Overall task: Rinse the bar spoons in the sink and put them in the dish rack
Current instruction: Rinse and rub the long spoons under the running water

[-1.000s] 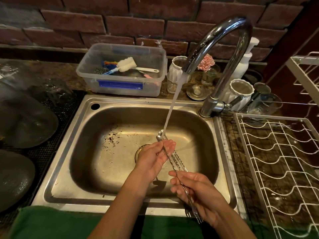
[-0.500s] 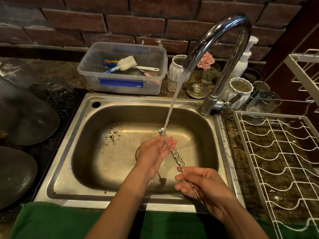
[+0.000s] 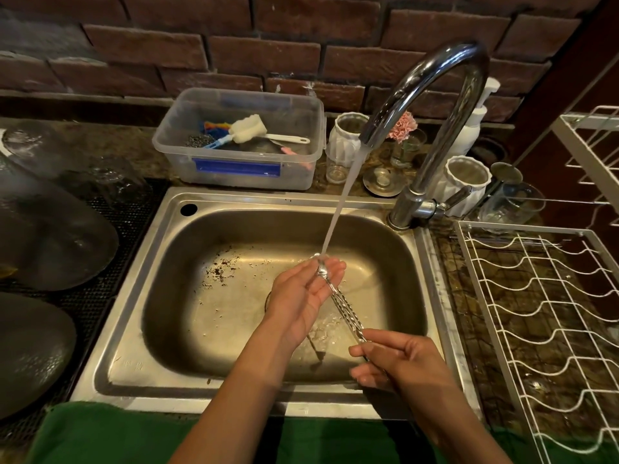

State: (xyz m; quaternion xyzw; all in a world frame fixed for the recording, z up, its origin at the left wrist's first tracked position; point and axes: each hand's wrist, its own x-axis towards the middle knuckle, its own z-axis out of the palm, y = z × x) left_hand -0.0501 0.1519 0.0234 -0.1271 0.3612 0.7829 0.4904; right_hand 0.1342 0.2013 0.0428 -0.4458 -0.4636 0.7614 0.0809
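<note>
1. The rinse is the step in hand: the tap (image 3: 432, 105) runs, and its stream lands on the bowl ends of the bar spoons (image 3: 338, 298) over the sink (image 3: 140, 296).
2. The right hand (image 3: 398, 363) has its grip closed on the twisted handles; the left hand (image 3: 306, 293) lies open, palm up, cradling the wet ends, clasping nothing.
3. Next, I'd judge, the spoons go right to the white wire dish rack (image 3: 536, 306) on the worktop, and slim handles could slip through its gaps.
</note>
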